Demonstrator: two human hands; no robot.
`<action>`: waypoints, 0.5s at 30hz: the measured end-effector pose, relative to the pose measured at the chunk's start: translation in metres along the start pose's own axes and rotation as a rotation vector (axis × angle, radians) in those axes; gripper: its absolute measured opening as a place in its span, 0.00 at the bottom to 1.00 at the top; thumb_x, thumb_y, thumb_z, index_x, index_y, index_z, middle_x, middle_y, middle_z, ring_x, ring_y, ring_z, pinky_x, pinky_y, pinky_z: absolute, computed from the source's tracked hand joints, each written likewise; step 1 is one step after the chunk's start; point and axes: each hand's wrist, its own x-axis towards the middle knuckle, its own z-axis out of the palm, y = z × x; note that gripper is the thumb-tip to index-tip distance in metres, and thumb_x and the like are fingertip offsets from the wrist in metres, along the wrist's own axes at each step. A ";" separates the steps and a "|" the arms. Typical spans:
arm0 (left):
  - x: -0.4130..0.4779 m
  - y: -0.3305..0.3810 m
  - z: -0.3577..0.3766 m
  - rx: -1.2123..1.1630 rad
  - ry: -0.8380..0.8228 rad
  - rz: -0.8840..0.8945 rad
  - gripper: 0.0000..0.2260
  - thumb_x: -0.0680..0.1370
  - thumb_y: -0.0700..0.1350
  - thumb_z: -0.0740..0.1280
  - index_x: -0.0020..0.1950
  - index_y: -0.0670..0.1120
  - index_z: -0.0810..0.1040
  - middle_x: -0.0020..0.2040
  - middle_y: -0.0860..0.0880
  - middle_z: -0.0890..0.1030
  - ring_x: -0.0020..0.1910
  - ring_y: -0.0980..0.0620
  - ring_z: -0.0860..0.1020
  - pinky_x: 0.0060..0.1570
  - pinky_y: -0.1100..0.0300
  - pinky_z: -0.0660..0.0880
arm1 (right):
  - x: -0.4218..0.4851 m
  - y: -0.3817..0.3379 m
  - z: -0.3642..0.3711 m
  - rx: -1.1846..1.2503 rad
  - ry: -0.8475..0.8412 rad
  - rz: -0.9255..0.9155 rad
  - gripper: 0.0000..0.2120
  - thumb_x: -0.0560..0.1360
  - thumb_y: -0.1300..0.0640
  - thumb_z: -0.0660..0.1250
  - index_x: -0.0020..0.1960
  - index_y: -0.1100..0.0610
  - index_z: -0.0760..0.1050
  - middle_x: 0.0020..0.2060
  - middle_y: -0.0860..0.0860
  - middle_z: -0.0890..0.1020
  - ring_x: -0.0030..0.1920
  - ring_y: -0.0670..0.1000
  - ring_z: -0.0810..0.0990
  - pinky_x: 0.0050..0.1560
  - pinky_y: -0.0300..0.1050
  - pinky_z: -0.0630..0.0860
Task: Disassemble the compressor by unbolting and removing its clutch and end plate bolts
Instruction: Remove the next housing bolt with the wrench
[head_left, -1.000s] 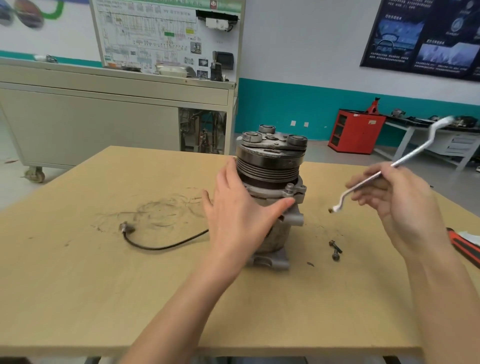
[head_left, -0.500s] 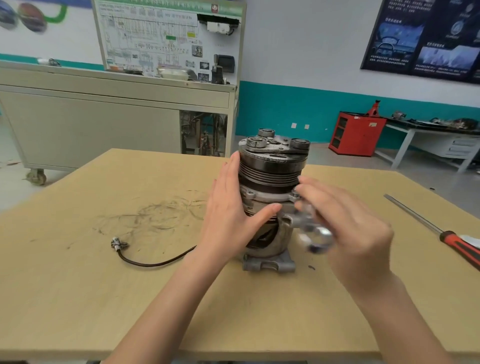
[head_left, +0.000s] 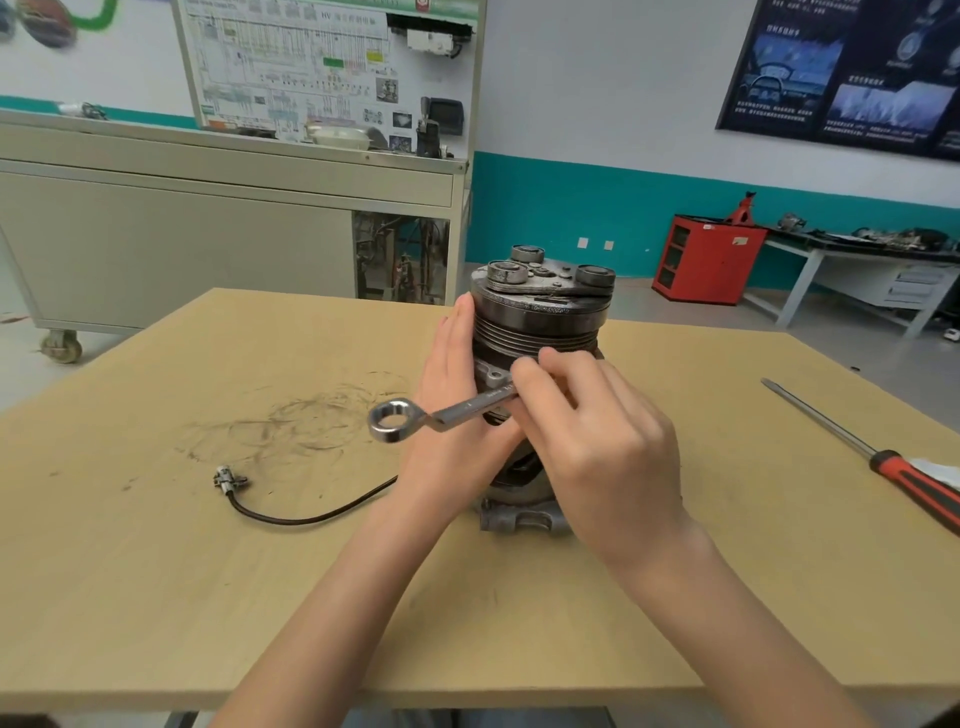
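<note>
The compressor (head_left: 540, 322) stands upright in the middle of the wooden table (head_left: 260, 597), clutch plate and grooved pulley on top. My left hand (head_left: 457, 415) lies flat against its left side, fingers up and thumb across the front. My right hand (head_left: 597, 447) is closed on a silver ring wrench (head_left: 441, 415) in front of the body. The wrench's free ring end sticks out to the left; its other end is hidden under my fingers near the mounting flange.
A black cable with a connector (head_left: 231, 480) runs left from the compressor. A red-handled screwdriver (head_left: 883, 462) lies at the right of the table. Behind stand a grey trainer cabinet (head_left: 208, 234), a red cabinet (head_left: 706, 260) and a workbench (head_left: 857, 260).
My right hand brought the wrench down from the raised right side to the compressor's front flange. The loose bolts seen on the table a second ago are now hidden behind my right hand.
</note>
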 end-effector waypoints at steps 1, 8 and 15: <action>0.001 0.001 -0.001 0.005 -0.002 0.001 0.39 0.75 0.46 0.72 0.78 0.44 0.51 0.78 0.45 0.59 0.77 0.49 0.56 0.74 0.44 0.59 | 0.000 0.000 0.001 -0.010 0.004 0.010 0.03 0.75 0.64 0.69 0.45 0.63 0.82 0.36 0.58 0.81 0.34 0.56 0.81 0.33 0.43 0.77; 0.000 -0.002 0.001 0.009 0.003 0.026 0.40 0.74 0.47 0.72 0.78 0.44 0.51 0.78 0.46 0.58 0.77 0.50 0.57 0.74 0.46 0.59 | -0.005 0.004 0.007 0.088 0.092 0.053 0.13 0.80 0.59 0.62 0.45 0.65 0.81 0.37 0.58 0.82 0.36 0.56 0.81 0.36 0.43 0.77; -0.005 -0.018 0.002 0.028 0.023 0.115 0.39 0.72 0.58 0.68 0.78 0.49 0.54 0.76 0.50 0.61 0.76 0.54 0.58 0.74 0.54 0.59 | -0.018 0.019 0.024 0.406 0.249 0.181 0.20 0.80 0.56 0.58 0.44 0.70 0.80 0.39 0.61 0.82 0.39 0.58 0.83 0.45 0.43 0.78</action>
